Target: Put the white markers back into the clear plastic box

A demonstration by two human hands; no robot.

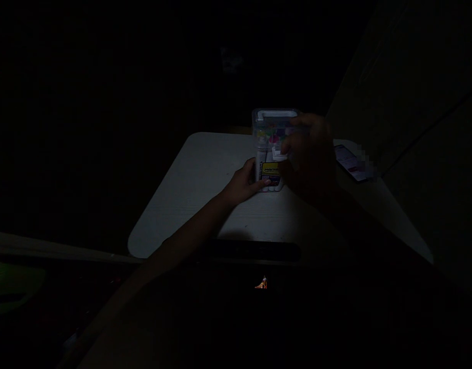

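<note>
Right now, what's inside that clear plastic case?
The clear plastic case holds upright white markers with colourful tops. The right hand covers its right side, so whatever lies there is hidden.

Very dim scene, only the pale tabletop (190, 200) catching faint light, surroundings sunk in near-black shadow.
</note>
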